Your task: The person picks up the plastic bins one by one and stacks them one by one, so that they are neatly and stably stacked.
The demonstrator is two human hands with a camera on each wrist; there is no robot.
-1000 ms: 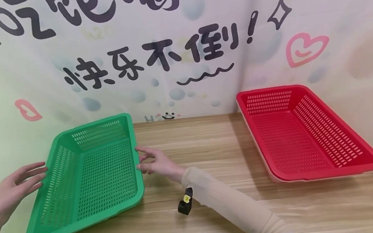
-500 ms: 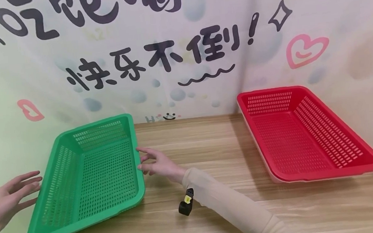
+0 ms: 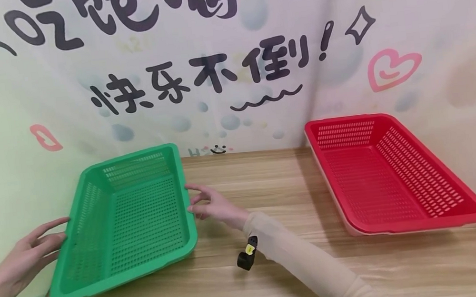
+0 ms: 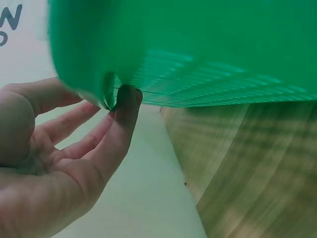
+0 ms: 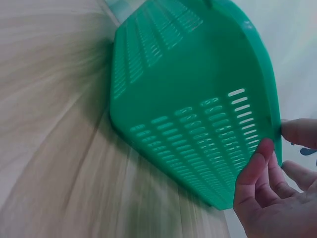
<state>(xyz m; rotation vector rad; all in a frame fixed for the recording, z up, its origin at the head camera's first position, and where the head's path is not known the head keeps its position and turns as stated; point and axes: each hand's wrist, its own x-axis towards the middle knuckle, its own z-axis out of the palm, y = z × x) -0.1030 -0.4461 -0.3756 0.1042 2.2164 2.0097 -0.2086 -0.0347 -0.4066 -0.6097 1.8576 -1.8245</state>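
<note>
A green plastic basket (image 3: 148,224) with slotted walls sits at an angle on the left of the table. My left hand (image 3: 33,259) is at its left rim; in the left wrist view a dark-looking fingertip (image 4: 128,99) reaches under the rim, while another digit goes behind it. At the opposite long side, my right hand (image 3: 218,208) pinches the rim. The right wrist view shows fingers (image 5: 262,151) under the rim against the slotted outer wall and another digit on the rim's outer edge. Nothing lies inside the basket.
A red slotted basket (image 3: 383,227) stands at the right, near the side wall. Between the baskets runs the wood-grain table (image 3: 262,179). A white printed cloth (image 3: 210,36) with dark writing hangs behind.
The green basket has shifted slightly right with my right hand. My left hand first drew a little away from the rim, then came back to it. The head view has tilted slightly.
</note>
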